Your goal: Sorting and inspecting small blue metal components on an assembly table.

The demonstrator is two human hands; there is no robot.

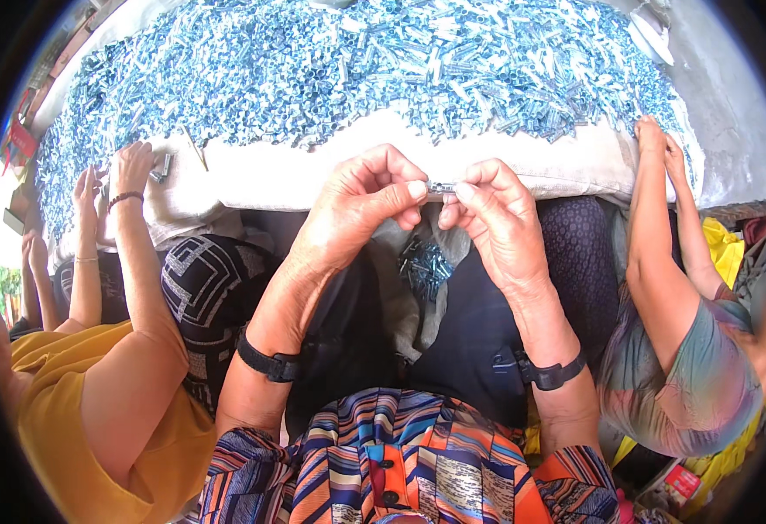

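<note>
Between my two hands, just in front of the table's near edge, is a small silvery metal piece (440, 187). My left hand (367, 199) pinches one end of it between thumb and fingers. At its other end my right hand (498, 214) closes thumb and fingertips on it. Fingers cover most of the piece, so its exact kind is hard to make out. Below, between my knees, a small heap of similar bluish metal pieces (426, 269) lies on pale cloth (407, 325). Both wrists wear black straps.
A wide heap of small bluish-silver metal pieces (348, 70) covers the table ahead, on whitish cloth (383, 140). A thin stick (195, 150) lies at left. Co-workers' hands (131, 170) work close on my left; another person's hands (652, 138) are at the right edge.
</note>
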